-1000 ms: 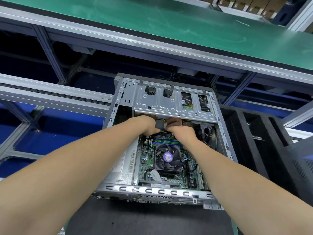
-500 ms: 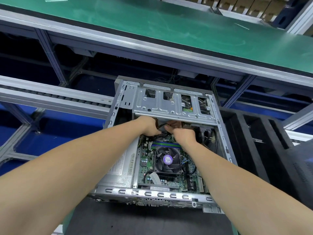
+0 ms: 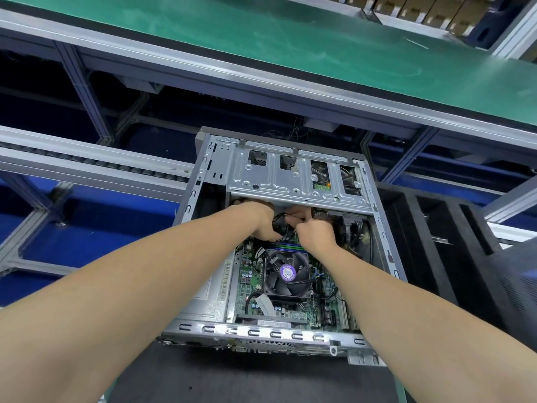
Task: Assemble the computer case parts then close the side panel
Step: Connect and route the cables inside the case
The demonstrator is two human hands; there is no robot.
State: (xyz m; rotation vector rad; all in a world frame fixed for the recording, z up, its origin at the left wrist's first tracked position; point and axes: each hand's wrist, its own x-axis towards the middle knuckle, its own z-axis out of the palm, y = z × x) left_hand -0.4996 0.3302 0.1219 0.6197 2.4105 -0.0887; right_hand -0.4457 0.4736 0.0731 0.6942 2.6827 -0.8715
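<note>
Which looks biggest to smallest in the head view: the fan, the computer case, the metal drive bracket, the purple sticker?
1. computer case
2. metal drive bracket, which lies farther from the camera but clearly looks wider than the fan
3. fan
4. purple sticker, at the fan's hub

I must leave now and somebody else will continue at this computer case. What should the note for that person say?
Left hand: inside the case, holds the black cables just under the drive cage.
Right hand: pinches the same cables from the other side.
Case: lies open, fan in place.
Done: nothing I can confirm as finished.
Left: settle the cables, then close the side panel. The dark vented panel at the right edge may be it.
</note>
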